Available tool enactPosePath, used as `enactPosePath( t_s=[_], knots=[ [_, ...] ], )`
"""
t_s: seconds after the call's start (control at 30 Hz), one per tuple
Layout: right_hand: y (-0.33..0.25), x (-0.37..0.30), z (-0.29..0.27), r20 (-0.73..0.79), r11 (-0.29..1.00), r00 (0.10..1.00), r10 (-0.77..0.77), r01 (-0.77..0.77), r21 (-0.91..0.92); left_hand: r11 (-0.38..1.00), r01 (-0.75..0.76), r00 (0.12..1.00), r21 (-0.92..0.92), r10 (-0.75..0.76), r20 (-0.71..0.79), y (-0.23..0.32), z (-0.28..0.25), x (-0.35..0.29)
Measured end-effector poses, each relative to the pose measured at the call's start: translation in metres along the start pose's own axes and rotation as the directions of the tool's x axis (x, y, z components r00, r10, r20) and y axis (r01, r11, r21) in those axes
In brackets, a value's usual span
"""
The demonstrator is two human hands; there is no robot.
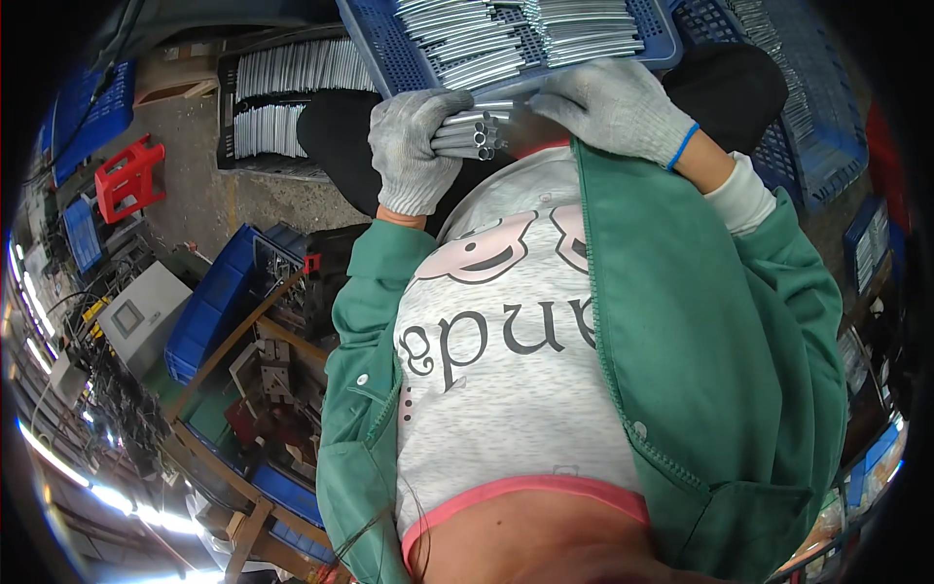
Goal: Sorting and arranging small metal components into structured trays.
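Observation:
My left hand point(413, 146), in a grey knitted glove, is closed round a bundle of several short metal tubes point(477, 136). Their open round ends point to the right, toward my other hand. My right hand point(618, 109), in a matching glove with a blue cuff edge, is just right of the tube ends, with a small gap between. Its fingers point left and downward; the fingertips are blurred, and whatever they may hold is hidden. Beyond both hands, a blue plastic crate point(545, 73) holds rows of silvery, slightly curved tubes point(589, 29).
A black crate point(226, 127) of stacked tubes stands at the left. Another blue crate point(812, 190) with tubes is at the right. A red plastic stool point(129, 180), a blue bin point(209, 311) and a grey-white box point(146, 307) are farther left.

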State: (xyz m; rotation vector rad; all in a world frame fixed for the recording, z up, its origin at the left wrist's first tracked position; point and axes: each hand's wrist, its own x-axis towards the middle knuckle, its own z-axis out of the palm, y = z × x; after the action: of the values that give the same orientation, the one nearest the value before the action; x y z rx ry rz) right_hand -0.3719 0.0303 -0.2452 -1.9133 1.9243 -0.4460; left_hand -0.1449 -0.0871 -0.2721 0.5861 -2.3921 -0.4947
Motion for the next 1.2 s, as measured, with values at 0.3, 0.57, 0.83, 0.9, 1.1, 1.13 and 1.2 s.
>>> enactPosePath(
  t_s=[0.3,0.57,0.83,0.9,1.1,1.13,1.2],
  knots=[
    [-0.006,0.006,-0.008,0.076,0.996,0.994,0.082,-0.084,0.025,0.999,0.017,0.999,-0.050,-0.015,0.039,-0.001,-0.003,-0.005],
    [-0.003,0.008,-0.004,0.146,0.981,0.986,0.084,-0.107,0.160,0.999,0.026,0.999,0.025,-0.026,-0.020,-0.012,0.008,-0.009],
    [0.018,0.016,0.022,0.035,0.962,0.961,0.273,-0.273,0.004,0.928,0.232,0.936,0.292,-0.294,0.191,-0.057,0.047,-0.002],
    [0.020,0.015,0.023,0.040,0.954,0.953,0.299,-0.299,-0.017,0.904,0.264,0.915,0.335,-0.345,0.209,-0.067,0.058,-0.002],
    [0.023,0.012,0.020,0.032,0.953,0.952,0.304,-0.303,-0.013,0.898,0.340,0.869,0.279,-0.413,0.273,-0.074,0.066,0.001],
    [0.022,0.010,0.019,0.012,0.958,0.957,0.288,-0.288,-0.004,0.885,0.409,0.840,0.221,-0.460,0.287,-0.069,0.059,0.002],
    [0.020,0.008,0.017,-0.026,0.967,0.966,0.256,-0.255,0.011,0.831,0.545,0.771,0.109,-0.549,0.322,-0.060,0.048,0.002]
  ],
)
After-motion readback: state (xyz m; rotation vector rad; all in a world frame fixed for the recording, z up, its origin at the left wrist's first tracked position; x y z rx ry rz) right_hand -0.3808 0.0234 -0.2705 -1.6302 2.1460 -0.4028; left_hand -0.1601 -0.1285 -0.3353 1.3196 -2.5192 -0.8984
